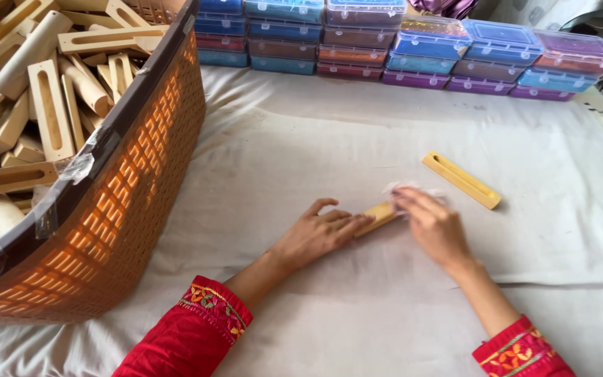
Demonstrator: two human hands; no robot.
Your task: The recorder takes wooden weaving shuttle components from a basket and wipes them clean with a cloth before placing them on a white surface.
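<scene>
Left hand (319,234): it lies flat with its fingers pressing down on one end of the small wooden block (378,216), holding it on the cloth.
Right hand (433,227): its fingers are bent around a bit of crumpled white stuff (413,190) and press it on the other end of the block. I cannot tell just what the white stuff is.
Small wooden block: it lies near the middle of the bench, between the two hands, touching both.
Long wooden piece (462,180): yellow, with a slot down it, lying at about 2 o'clock from the block, just beside the right hand but not touching it.
Bench (357,126): covered with a pale, wrinkly cloth.
Basket (127,209): big and orange, at 9 o'clock, full of more wooden pieces (43,105).
Plastic boxes (399,49): stacks in blue, purple and red along the far edge at 12 o'clock.
Sleeves (190,335): red with flower stitching.
</scene>
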